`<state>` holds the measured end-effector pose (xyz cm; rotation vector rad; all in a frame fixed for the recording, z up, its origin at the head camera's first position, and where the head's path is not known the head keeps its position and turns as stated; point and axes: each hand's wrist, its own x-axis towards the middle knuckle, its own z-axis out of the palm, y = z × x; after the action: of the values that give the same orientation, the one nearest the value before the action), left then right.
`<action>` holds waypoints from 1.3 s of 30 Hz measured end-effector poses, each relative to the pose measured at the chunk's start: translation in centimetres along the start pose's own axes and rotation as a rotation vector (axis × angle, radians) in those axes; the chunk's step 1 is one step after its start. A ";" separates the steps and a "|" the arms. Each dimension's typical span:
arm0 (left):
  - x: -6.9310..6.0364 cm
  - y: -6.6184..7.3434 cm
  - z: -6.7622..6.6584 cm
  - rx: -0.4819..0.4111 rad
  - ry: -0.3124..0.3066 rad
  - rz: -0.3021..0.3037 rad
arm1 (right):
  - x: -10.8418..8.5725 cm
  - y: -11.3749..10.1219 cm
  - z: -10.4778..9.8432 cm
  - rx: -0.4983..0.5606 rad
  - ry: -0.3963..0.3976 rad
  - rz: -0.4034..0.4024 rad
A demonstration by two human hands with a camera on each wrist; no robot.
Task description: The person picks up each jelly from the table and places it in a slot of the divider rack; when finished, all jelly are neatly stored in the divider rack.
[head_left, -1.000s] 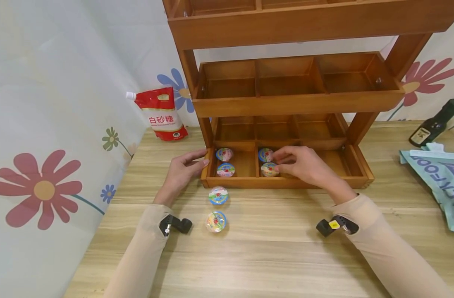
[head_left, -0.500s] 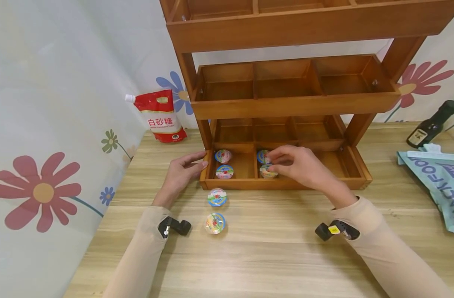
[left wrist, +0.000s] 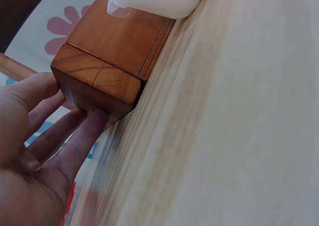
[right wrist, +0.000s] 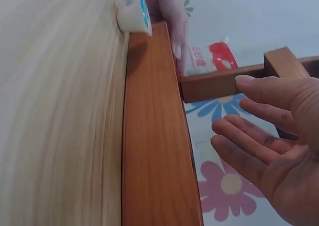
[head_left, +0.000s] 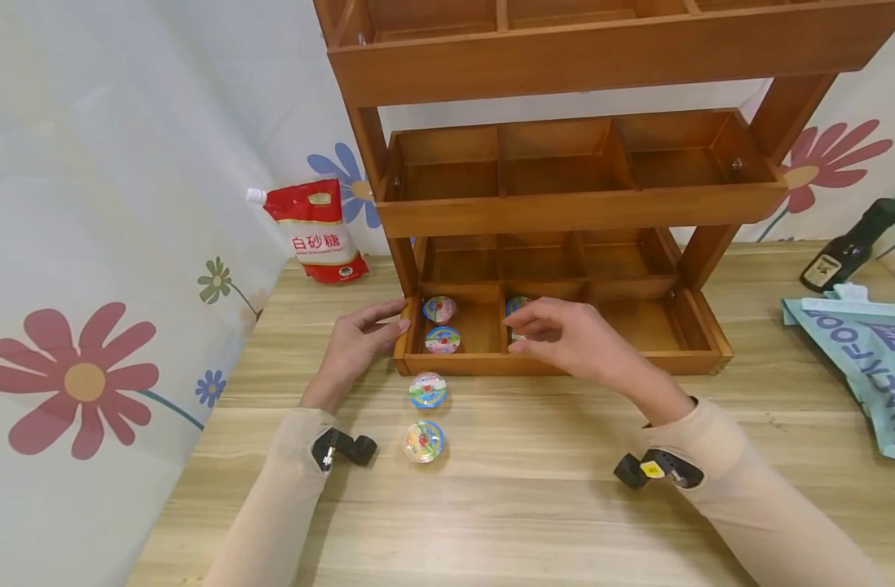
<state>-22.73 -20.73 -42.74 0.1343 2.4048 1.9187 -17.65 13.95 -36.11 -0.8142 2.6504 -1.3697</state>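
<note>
At the foot of the wooden rack (head_left: pixel 565 209): a person in pale sleeves (head_left: pixel 756 481) works at the three-compartment bottom tray (head_left: pixel 462 364).
Left hand (head_left: pixel 355 342): thumb and fingers spread apart, tips resting against the tray's left end.
Right hand (head_left: pixel 575 338): poised over the middle compartment (head_left: pixel 553 291), thumb and fingertips parted, with only air between them.
Left compartment (head_left: pixel 480 326): a pink-and-blue-lidded cup (head_left: pixel 439 309) behind a second printed-lid cup (head_left: pixel 443 340), both near the left wall.
Middle compartment: a blue-rimmed cup (head_left: pixel 517 305) at the rear, partly hidden by the right hand, which also covers most of the one before it.
Tabletop (head_left: pixel 535 522): two more cups (head_left: pixel 428 390), one nearer the tray, both well within the left hand's side.
In the way: the tray's front rail, between tabletop pair and compartments, and a low divider (head_left: pixel 502 319).
Left of the rack: a red-and-white sugar pouch (head_left: pixel 317 232) with a white cap.
Right: a dark bottle (head_left: pixel 851 244) behind a blue SNACK FOOD bag (head_left: pixel 861 350), closed with a pale clip (head_left: pixel 858 306).
Backdrop: flower-printed cloth (head_left: pixel 125 204).
</note>
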 end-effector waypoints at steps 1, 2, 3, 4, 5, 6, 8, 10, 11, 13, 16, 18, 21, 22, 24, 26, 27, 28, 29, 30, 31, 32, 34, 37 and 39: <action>0.0 0.0 0.0 0.001 -0.001 0.000 | 0.0 0.0 0.2 0.001 -0.001 -0.019; 0.0 0.0 0.0 0.000 -0.001 0.002 | 0.0 -0.1 0.4 -0.001 -0.001 -0.044; 0.1 -0.1 0.0 0.000 -0.001 0.003 | 0.0 -0.1 0.6 -0.004 0.001 -0.067; 0.1 -0.1 0.0 0.000 -0.001 0.003 | 0.0 -0.1 0.8 -0.002 0.001 -0.090; 0.1 -0.1 0.0 -0.003 0.000 0.002 | -0.1 -0.2 1.0 -0.002 0.000 -0.109; 0.1 -0.1 0.0 -0.004 0.000 0.002 | -0.1 -0.3 1.2 -0.003 -0.001 -0.127; 0.1 -0.1 0.0 -0.004 0.002 0.002 | -0.2 -0.5 1.6 0.001 -0.001 -0.154; 0.1 -0.1 0.0 0.002 0.005 0.004 | -0.3 -0.8 2.0 0.006 -0.004 -0.168; 0.1 -0.2 0.0 0.003 0.007 0.005 | -0.4 -0.9 2.3 0.010 -0.007 -0.176; 0.0 -0.1 -0.1 0.007 0.012 0.008 | -0.4 -1.1 2.8 0.017 -0.013 -0.182; 0.0 -0.1 -0.1 0.004 0.016 0.009 | -0.5 -1.4 3.5 0.035 -0.025 -0.191; 0.0 0.0 -0.1 0.004 0.017 0.009 | -0.5 -1.5 4.0 0.045 -0.036 -0.190; 0.0 0.0 0.0 0.007 0.013 0.009 | -0.7 -1.7 4.7 0.089 -0.066 -0.176; 0.0 -0.1 0.0 0.005 0.015 0.007 | -0.8 -1.7 5.0 0.106 -0.077 -0.173; 0.0 0.0 0.0 0.008 0.015 0.007 | -0.9 -1.8 5.5 0.146 -0.096 -0.169; 0.0 0.0 0.0 0.016 0.015 0.007 | -1.0 -1.8 6.0 0.180 -0.110 -0.172; 0.0 0.0 0.0 0.018 0.017 0.007 | -1.0 -1.9 6.3 0.190 -0.115 -0.178; 0.0 0.0 0.0 0.020 0.019 0.007 | -1.1 -1.9 6.6 0.202 -0.120 -0.177; 0.0 0.1 0.1 0.023 0.020 0.007 | -1.2 -2.0 6.8 0.213 -0.125 -0.175; 0.0 0.1 0.1 0.028 0.021 0.008 | -1.3 -2.0 7.0 0.223 -0.131 -0.171; -0.1 0.1 0.1 0.029 0.022 0.007 | -1.3 -2.0 7.3 0.237 -0.135 -0.167; -0.1 0.1 0.1 0.029 0.022 0.008 | -1.4 -2.1 7.5 0.252 -0.142 -0.161; -0.1 0.1 0.1 0.027 0.026 0.005 | -1.5 -2.0 7.9 0.298 -0.162 -0.138; 0.0 0.2 0.1 0.028 0.025 0.003 | -1.7 -1.9 8.5 0.352 -0.192 -0.117; 0.0 0.2 0.1 0.022 0.025 0.001 | -1.8 -1.9 8.8 0.379 -0.210 -0.103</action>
<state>-22.68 -20.59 -42.59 0.1136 2.4420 1.9065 -12.91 7.33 -40.31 -0.9883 2.1278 -1.6365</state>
